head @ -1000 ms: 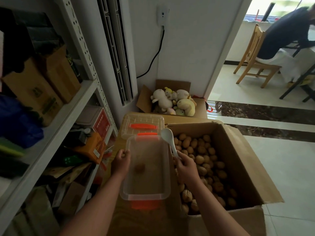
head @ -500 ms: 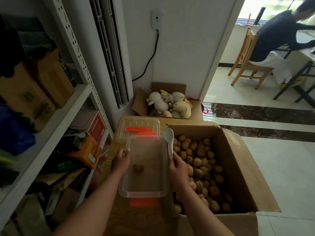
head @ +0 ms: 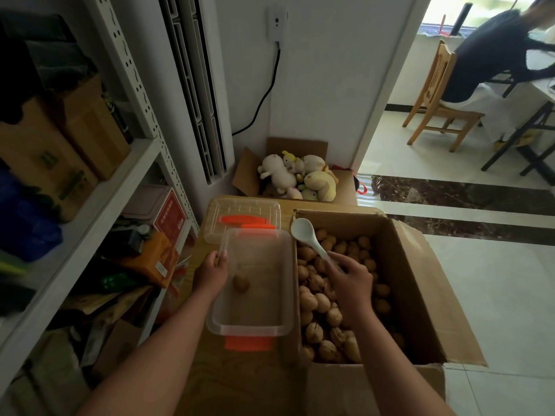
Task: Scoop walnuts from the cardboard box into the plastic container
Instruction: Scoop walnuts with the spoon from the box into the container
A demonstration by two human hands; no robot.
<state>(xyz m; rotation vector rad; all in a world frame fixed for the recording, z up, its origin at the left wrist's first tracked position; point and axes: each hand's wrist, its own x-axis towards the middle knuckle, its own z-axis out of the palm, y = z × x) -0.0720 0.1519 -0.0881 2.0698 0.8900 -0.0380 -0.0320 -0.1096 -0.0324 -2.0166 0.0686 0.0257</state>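
An open cardboard box [head: 420, 283] on the right holds many walnuts [head: 318, 301]. Left of it a clear plastic container [head: 261, 328] with orange clips rests on a wooden surface, and one walnut [head: 241, 283] lies inside. My left hand [head: 211, 270] grips the container's left rim. My right hand [head: 350, 279] is over the walnuts in the box and holds the handle of a white spoon [head: 304, 232]. The spoon's empty bowl points up and away, above the box's far-left corner.
The container's clear lid [head: 243, 216] lies just behind it. A metal shelf [head: 99, 199] crowded with boxes stands to the left. A box of plush toys [head: 295, 175] sits by the wall. A person sits on a wooden chair [head: 435, 100] at the far right.
My right hand has moved to the right, from the container's edge to over the walnuts, carrying the spoon. My left hand keeps its hold on the container.
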